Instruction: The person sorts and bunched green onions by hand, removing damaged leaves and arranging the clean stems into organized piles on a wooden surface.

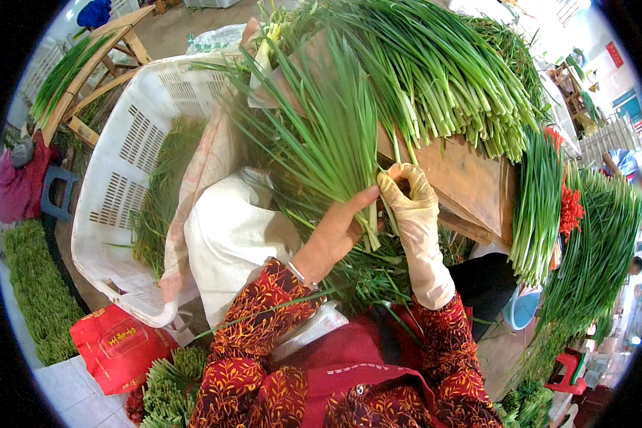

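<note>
My bare left hand (332,239) is wrapped round a loose bunch of garlic chives (346,135), near its pale stem ends. The green leaves fan up and to the left. Close beside it, my right hand (412,203) wears a cream rubber glove, its thumb and forefinger pinched together on a thin chive stem. Just beyond, a large heap of chives (442,78) lies across a wooden board (471,185), white ends toward me. Loose leaves and trimmings (378,278) hang below my hands.
To the left stands a white plastic crate (96,214) holding green scraps, with a white woven sack (228,221) over its near side. Tied chive bundles (538,214) stand at the right, near a blue basin (522,308). A red bag (121,348) lies at lower left.
</note>
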`<action>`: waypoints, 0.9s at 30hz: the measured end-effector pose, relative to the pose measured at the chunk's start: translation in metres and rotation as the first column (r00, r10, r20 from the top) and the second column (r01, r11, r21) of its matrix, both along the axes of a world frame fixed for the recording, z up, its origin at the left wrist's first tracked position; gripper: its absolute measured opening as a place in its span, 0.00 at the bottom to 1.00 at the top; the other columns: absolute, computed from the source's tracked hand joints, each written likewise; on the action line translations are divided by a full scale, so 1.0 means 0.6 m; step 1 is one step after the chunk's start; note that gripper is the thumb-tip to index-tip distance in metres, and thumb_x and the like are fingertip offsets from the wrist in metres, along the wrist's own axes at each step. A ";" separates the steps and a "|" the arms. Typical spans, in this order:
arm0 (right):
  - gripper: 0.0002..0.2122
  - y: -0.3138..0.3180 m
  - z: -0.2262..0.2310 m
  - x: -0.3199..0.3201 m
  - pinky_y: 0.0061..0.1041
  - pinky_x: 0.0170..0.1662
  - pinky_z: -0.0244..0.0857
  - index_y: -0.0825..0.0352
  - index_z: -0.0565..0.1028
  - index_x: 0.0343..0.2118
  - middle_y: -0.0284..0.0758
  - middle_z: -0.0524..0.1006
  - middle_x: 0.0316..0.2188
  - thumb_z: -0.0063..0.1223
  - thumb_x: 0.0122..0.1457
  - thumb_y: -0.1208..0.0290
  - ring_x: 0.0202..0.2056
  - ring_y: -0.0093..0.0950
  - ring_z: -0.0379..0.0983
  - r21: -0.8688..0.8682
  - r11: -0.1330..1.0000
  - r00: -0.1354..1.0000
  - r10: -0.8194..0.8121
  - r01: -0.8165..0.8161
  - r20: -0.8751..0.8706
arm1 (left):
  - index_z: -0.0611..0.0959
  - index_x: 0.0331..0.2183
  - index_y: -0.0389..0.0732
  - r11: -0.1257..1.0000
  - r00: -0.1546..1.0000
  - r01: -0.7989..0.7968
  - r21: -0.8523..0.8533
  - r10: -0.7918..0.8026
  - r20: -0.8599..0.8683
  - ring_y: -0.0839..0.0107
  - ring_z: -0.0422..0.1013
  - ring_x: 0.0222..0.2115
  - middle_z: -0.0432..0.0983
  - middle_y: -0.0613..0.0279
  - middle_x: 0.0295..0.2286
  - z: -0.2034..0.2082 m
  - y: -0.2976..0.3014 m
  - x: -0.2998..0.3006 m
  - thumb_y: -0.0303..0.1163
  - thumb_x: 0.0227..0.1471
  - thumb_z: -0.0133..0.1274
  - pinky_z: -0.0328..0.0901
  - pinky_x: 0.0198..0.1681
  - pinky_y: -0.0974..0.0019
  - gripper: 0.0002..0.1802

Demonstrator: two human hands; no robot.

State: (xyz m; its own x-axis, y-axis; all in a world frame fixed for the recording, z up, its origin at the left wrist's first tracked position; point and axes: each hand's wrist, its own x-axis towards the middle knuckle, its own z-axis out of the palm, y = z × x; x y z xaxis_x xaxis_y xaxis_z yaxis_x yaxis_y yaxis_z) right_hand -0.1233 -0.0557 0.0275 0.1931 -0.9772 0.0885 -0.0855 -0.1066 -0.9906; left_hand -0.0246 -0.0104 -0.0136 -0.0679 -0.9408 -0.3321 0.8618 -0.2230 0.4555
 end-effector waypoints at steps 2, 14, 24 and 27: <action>0.04 0.003 -0.009 -0.010 0.14 0.28 0.59 0.65 0.69 0.25 0.25 0.67 0.22 0.53 0.46 0.77 0.24 0.14 0.61 -0.083 0.996 1.000 -0.015 0.013 -0.028 | 0.72 0.36 0.40 1.000 1.000 0.009 -0.006 -0.009 -0.011 0.77 0.67 0.29 0.70 0.68 0.30 0.006 0.003 -0.005 0.34 0.43 0.54 0.64 0.30 0.72 0.16; 0.04 0.048 0.035 -0.118 0.16 0.21 0.58 0.66 0.68 0.26 0.28 0.66 0.20 0.48 0.49 0.73 0.17 0.17 0.60 -0.046 0.999 0.877 0.008 0.016 0.480 | 0.72 0.36 0.39 0.990 0.994 -0.105 -0.090 0.105 -0.002 0.70 0.69 0.32 0.71 0.63 0.30 0.011 0.001 0.017 0.33 0.47 0.48 0.67 0.36 0.65 0.13; 0.13 0.084 0.047 -0.193 0.25 0.31 0.64 0.63 0.72 0.34 0.38 0.74 0.27 0.51 0.47 0.63 0.28 0.31 0.71 0.511 0.828 0.349 0.561 -0.234 -0.750 | 0.72 0.34 0.36 0.989 0.991 -0.132 -0.064 0.133 0.008 0.72 0.69 0.26 0.70 0.62 0.28 0.007 0.005 0.015 0.31 0.43 0.53 0.67 0.24 0.66 0.14; 0.11 0.057 0.053 -0.147 0.19 0.33 0.63 0.63 0.72 0.36 0.35 0.74 0.26 0.50 0.49 0.68 0.28 0.22 0.70 0.278 0.941 0.817 0.312 -0.194 -0.485 | 0.72 0.34 0.36 0.987 0.986 -0.161 -0.029 0.162 0.034 0.70 0.69 0.27 0.69 0.62 0.28 0.006 0.012 0.006 0.30 0.43 0.53 0.67 0.23 0.66 0.15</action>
State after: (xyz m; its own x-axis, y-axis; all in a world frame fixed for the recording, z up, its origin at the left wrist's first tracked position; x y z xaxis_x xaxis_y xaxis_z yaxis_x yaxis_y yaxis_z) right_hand -0.2116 -0.0213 0.0591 0.3955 -0.8710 -0.2914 -0.5866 0.0046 -0.8098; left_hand -0.0212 -0.0032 -0.0101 0.0968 -0.9469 -0.3067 0.8687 -0.0701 0.4904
